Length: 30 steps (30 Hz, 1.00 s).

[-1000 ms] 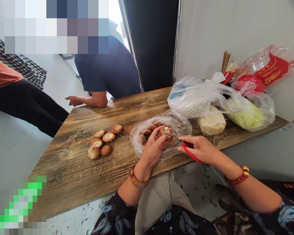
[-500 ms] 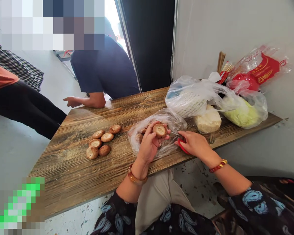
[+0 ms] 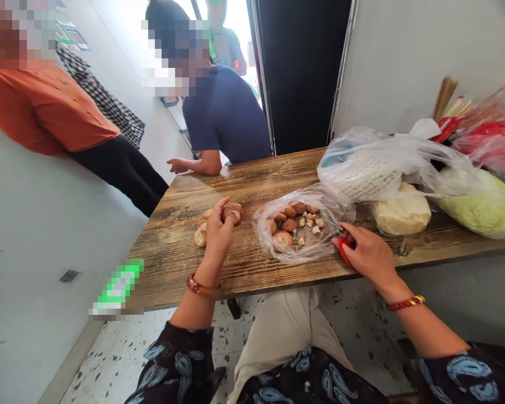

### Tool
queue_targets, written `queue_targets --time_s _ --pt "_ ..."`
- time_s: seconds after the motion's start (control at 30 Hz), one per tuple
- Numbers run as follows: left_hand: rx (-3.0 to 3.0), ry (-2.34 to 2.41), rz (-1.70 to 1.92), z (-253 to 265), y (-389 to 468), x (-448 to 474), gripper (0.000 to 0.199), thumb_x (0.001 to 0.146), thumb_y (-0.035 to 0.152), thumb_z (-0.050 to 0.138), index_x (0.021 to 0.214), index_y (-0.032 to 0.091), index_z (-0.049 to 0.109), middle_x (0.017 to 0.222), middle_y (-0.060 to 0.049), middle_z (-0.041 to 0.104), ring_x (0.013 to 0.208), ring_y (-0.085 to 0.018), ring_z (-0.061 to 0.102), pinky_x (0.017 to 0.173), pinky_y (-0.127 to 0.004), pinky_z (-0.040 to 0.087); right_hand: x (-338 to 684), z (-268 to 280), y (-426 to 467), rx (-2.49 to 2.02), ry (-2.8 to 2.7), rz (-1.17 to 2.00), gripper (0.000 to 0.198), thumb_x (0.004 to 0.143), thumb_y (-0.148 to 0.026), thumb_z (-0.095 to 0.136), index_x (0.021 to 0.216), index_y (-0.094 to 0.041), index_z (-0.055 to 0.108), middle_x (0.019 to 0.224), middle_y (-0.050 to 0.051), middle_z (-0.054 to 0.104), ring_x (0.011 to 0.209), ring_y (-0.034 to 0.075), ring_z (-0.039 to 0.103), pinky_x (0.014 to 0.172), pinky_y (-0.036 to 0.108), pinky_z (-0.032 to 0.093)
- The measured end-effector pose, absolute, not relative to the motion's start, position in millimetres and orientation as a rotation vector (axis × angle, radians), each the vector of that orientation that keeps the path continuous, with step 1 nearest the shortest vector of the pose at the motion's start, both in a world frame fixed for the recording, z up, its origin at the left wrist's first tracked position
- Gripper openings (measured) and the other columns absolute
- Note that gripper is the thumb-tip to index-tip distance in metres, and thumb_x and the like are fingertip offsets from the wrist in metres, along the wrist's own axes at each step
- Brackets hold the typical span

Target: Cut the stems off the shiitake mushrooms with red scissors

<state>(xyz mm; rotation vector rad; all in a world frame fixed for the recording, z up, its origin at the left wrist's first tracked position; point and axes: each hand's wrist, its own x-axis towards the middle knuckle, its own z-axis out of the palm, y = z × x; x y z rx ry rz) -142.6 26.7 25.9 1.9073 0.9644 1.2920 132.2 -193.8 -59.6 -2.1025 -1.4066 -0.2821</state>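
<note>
My left hand [image 3: 219, 233] is over the pile at the left of the table, its fingers closed round a brown mushroom [image 3: 234, 212]. Several pale-gilled mushrooms [image 3: 200, 234] lie on the wood beside it, partly hidden behind the hand. My right hand [image 3: 372, 252] grips red-handled scissors [image 3: 344, 249], whose blades point towards an opened clear plastic bag [image 3: 263, 247]. In that bag lie several whole mushrooms [image 3: 289, 225] and several cut stems [image 3: 315, 229].
At the right of the wooden table [image 3: 244, 275] are a bagged white basket [image 3: 357, 174], a pale wrapped block [image 3: 404, 210] and a bagged green vegetable [image 3: 483, 196]. Behind them stand skewers [image 3: 446, 96]. A person in dark blue [image 3: 235, 118] leans at the far edge; another in orange [image 3: 67, 112] stands left.
My left hand has carried the mushroom left, from above the bag to the pile. The right hand keeps the scissors by the bag. The view has shifted left, showing more of the people.
</note>
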Motion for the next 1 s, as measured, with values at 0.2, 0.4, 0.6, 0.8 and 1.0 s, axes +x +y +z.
queue_targets --time_s 0.2,0.4,0.6,0.8,1.0 --pt "2.58 1.08 0.928 7.4 50.6 -165.1 0.024 0.081 0.016 0.048 0.098 0.017 0.065 0.095 -0.01 0.067 0.095 -0.026 0.059 0.092 -0.045 0.047 133.1 -61.2 -193.2 -2.082 -1.42 -0.324 0.047 0.093 -0.045 0.053 0.126 -0.014 0.064 0.082 0.007 0.067 0.077 0.022 0.062 0.074 0.033 0.045" --pt "2.767 1.159 0.961 4.5 53.1 -159.9 0.032 0.083 0.013 0.047 0.107 0.017 0.068 0.109 -0.013 0.063 0.109 -0.029 0.056 0.1 -0.049 0.043 133.7 -62.8 -191.9 -2.1 -1.411 -0.33 0.045 0.093 -0.044 0.052 0.126 -0.016 0.064 0.081 0.007 0.067 0.077 0.022 0.061 0.074 0.032 0.044" --pt "2.692 0.862 1.172 35.3 3.9 -120.1 0.022 0.09 0.02 0.049 0.099 0.02 0.069 0.104 -0.009 0.065 0.109 -0.027 0.055 0.1 -0.047 0.043 134.5 -62.8 -191.7 -2.094 -1.41 -0.309 0.048 0.093 -0.047 0.051 0.127 -0.015 0.064 0.083 0.008 0.067 0.077 0.022 0.061 0.073 0.032 0.043" --pt "3.081 0.409 0.609 43.9 -37.0 -90.7 0.014 0.088 0.019 0.054 0.09 0.021 0.068 0.095 -0.008 0.064 0.104 -0.026 0.055 0.112 -0.055 0.031 132.6 -59.3 -192.9 -2.101 -1.406 -0.306 0.046 0.094 -0.045 0.051 0.126 -0.016 0.064 0.081 0.006 0.066 0.075 0.022 0.059 0.072 0.031 0.041" --pt "3.135 0.525 0.485 36.0 -34.3 -89.8 0.015 0.084 0.018 0.058 0.072 0.019 0.067 0.085 -0.009 0.061 0.102 -0.03 0.055 0.113 -0.064 0.028 131.7 -56.9 -193.7 -2.112 -1.404 -0.32 0.044 0.094 -0.042 0.052 0.127 -0.016 0.064 0.082 0.006 0.066 0.075 0.021 0.059 0.073 0.032 0.041"
